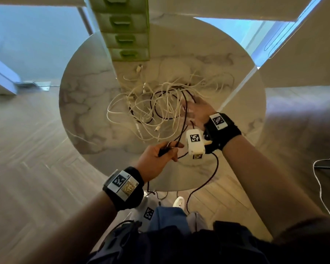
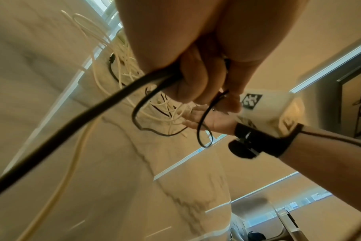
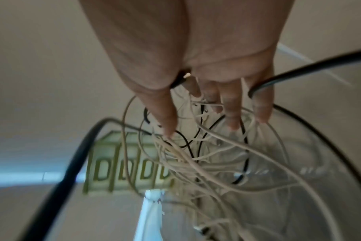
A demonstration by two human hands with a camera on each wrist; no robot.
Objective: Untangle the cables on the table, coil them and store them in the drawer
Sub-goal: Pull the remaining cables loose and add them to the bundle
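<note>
A tangle of white cables point(image 1: 151, 103) with a black cable point(image 1: 185, 103) woven through it lies in the middle of the round marble table point(image 1: 88, 103). My left hand point(image 1: 160, 155) is near the table's front edge, fingers curled round the black cable point(image 2: 105, 104) close to its plug end. My right hand point(image 1: 196, 111) hovers over the tangle's right side with fingers straight and spread point(image 3: 233, 114); the black cable point(image 3: 289, 76) runs between its fingers. The green drawer unit point(image 1: 126, 29) stands at the table's far side, drawers closed.
The table's front and right edges lie close to my hands. Black leads from the wrist cameras point(image 1: 204, 183) hang off the front edge toward the wooden floor. A dark object with a white cord point(image 1: 320, 168) lies on the floor at right.
</note>
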